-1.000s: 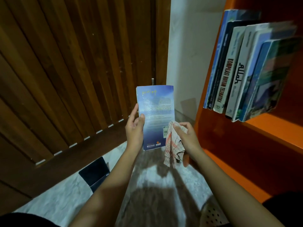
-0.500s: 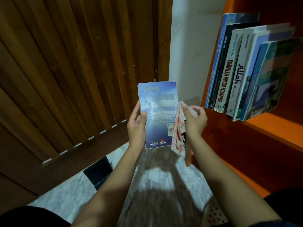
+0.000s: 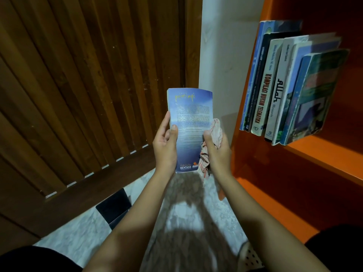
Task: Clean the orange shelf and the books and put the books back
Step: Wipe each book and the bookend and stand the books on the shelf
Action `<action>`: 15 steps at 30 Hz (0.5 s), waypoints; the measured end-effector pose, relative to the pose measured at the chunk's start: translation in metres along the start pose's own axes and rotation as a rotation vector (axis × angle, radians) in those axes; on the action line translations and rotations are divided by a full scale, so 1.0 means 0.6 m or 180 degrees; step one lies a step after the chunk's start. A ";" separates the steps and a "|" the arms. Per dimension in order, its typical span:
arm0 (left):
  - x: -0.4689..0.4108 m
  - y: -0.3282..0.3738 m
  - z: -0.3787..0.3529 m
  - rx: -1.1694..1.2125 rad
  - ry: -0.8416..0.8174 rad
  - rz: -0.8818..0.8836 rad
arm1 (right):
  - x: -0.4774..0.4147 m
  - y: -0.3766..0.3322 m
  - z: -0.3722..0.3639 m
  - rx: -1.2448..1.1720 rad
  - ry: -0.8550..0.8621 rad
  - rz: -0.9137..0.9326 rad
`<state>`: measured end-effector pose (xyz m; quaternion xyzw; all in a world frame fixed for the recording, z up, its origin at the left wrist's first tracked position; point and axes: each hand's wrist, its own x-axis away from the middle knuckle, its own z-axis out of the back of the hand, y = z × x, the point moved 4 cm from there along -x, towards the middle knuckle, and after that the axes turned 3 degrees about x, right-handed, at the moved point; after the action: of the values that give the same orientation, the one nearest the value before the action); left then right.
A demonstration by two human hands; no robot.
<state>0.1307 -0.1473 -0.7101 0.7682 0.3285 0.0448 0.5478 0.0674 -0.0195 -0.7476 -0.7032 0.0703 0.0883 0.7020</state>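
Note:
A blue paperback book [image 3: 191, 116] stands upright in front of me, back cover towards me. My left hand [image 3: 166, 146] grips its left edge, thumb across the cover. My right hand [image 3: 217, 152] clutches a checked red-and-white cloth [image 3: 215, 130] bunched against the book's right edge. The orange shelf [image 3: 322, 152] is at the right, with several books [image 3: 282, 89] leaning together on its board.
A dark slatted wooden door [image 3: 88, 85] fills the left. A white wall strip [image 3: 222, 55] lies behind the book. On the pale marble floor [image 3: 78, 238] lies a dark flat object [image 3: 115, 208]. A lower orange board [image 3: 275, 209] runs at right.
The book has risen and come nearer to me. My right hand with the cloth slid up along the book's right edge, then came back onto the cover's lower right.

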 end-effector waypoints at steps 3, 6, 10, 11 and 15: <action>-0.001 0.003 -0.001 -0.0090 -0.0134 -0.0057 | 0.003 -0.002 -0.002 0.0060 -0.0164 0.0058; -0.001 0.014 -0.003 -0.0110 -0.0213 -0.0074 | -0.002 -0.007 0.001 0.0209 -0.0125 0.0187; -0.006 0.023 0.001 -0.0123 -0.0110 -0.0123 | -0.014 -0.016 0.001 0.0584 -0.0294 0.0385; -0.007 0.024 0.004 -0.0160 -0.0047 -0.0146 | -0.019 -0.019 0.002 0.0785 -0.0341 0.0450; -0.009 0.023 0.018 -0.0213 0.0128 -0.0174 | -0.046 -0.033 0.023 0.1562 -0.0252 0.0626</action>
<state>0.1373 -0.1614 -0.7009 0.7391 0.3585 0.0562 0.5675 0.0443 -0.0062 -0.7221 -0.4978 0.1301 0.1639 0.8417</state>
